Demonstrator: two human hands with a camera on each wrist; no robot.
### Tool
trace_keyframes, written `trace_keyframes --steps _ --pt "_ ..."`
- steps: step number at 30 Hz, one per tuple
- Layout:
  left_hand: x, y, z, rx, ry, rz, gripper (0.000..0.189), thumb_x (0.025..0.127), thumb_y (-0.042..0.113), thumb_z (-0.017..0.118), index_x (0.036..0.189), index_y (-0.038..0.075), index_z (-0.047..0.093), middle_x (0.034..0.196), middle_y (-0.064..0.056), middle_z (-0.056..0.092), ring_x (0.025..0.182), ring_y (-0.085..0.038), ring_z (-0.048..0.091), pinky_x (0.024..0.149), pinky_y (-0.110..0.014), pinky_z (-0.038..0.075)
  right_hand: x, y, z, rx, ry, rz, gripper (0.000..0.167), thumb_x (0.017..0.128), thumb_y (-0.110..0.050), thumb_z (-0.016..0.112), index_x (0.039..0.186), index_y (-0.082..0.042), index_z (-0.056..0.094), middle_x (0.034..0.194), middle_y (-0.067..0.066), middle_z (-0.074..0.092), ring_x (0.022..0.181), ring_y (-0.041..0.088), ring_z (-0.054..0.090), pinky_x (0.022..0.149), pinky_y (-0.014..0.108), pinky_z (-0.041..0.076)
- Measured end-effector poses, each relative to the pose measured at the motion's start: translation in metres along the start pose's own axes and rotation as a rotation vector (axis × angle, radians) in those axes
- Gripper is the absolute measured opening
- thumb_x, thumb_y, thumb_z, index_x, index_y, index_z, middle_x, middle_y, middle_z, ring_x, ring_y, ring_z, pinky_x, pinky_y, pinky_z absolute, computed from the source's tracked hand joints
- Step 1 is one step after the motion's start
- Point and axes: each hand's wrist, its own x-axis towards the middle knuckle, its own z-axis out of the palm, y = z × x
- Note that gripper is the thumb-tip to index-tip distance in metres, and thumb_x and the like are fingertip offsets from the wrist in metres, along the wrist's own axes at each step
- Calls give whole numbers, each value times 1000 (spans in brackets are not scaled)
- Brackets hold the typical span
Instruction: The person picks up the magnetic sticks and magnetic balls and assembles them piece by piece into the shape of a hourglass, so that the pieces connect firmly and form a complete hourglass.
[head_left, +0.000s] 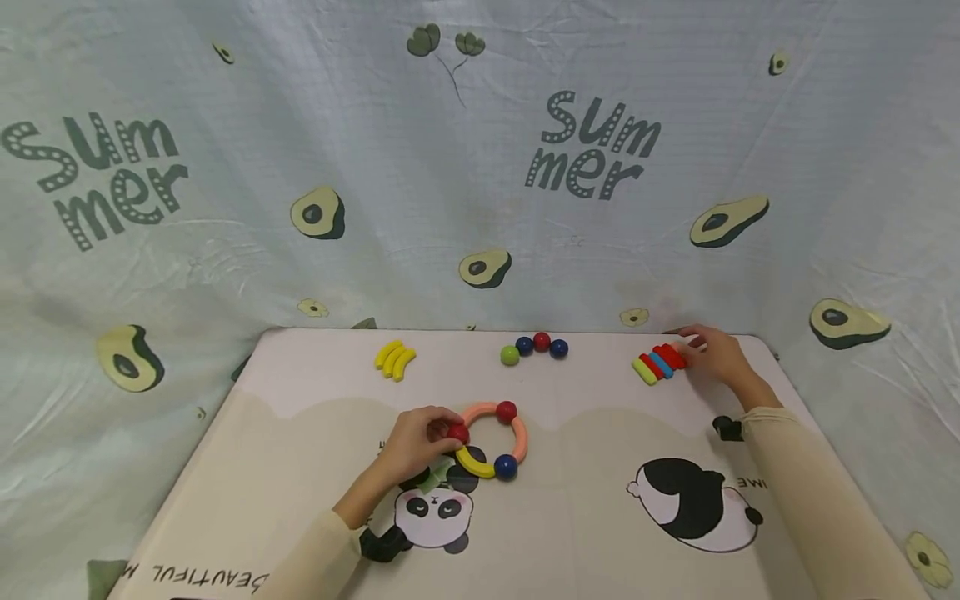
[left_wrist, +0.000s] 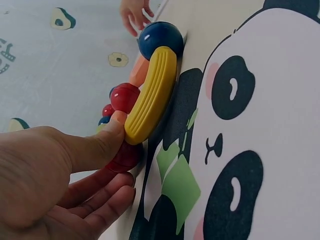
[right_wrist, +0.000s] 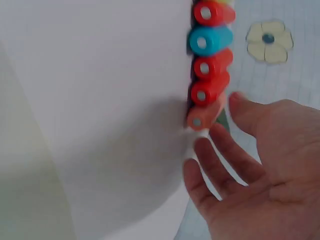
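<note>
My left hand point(head_left: 420, 440) pinches a red ball point(head_left: 458, 433) on the near-left of a partly curved ring of toy pieces. The ring joins a yellow curved stick point(left_wrist: 154, 95), a blue ball point(head_left: 506, 467), orange curved sticks point(head_left: 521, 437) and another red ball point(head_left: 506, 412). At the far right, my right hand point(head_left: 712, 354) reaches beside a row of short coloured sticks. In the right wrist view its thumb and fingers lie loosely apart around the end of an orange stick point(right_wrist: 198, 120). Red sticks point(right_wrist: 202, 94) and a blue stick point(right_wrist: 210, 41) adjoin it.
Several yellow curved sticks point(head_left: 394, 360) lie at the back left of the table point(head_left: 300, 467). A green ball point(head_left: 510, 356) sits beside blue and red balls point(head_left: 542, 342) at the back centre. A printed curtain point(head_left: 405, 167) hangs behind the table's far edge.
</note>
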Motion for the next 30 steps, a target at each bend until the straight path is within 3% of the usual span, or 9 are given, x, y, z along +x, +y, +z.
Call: trace_keyframes --steps 7,13,17,24,30 --pt "1 0 -1 -1 -11 -7 28 86 6 83 112 5 75 94 -3 71 81 -16 62 75 -23 55 4 3 -7 6 -106 68 40 104 -18 60 132 11 55 122 35 56 103 45 54 86 51 55" --pt "3 -2 0 -9 -9 -11 28 86 7 83 113 6 75 94 -2 70 82 -15 62 77 -26 56 2 -3 -10 3 -142 96 37 102 -9 58 131 15 55 118 35 59 99 43 55 91 53 53" --pt "5 -4 -1 -22 -7 -22 28 86 6 83 113 6 76 94 -2 71 83 -16 63 77 -25 56 0 -2 -13 -14 -152 79 39 102 -12 60 128 16 56 116 34 61 98 43 56 90 55 53" --pt "10 -4 -1 -26 -3 -53 28 86 7 83 113 7 76 95 -2 72 84 -16 63 78 -25 56 -7 -2 -13 -58 -66 3 44 103 -27 62 121 14 61 111 30 64 96 42 59 79 50 54" --pt "14 -4 -1 -13 9 -63 28 87 7 82 114 8 77 95 -1 72 85 -15 63 80 -27 56 -19 -17 -7 9 26 -68 46 104 -32 62 125 8 61 118 28 64 106 44 59 87 53 55"
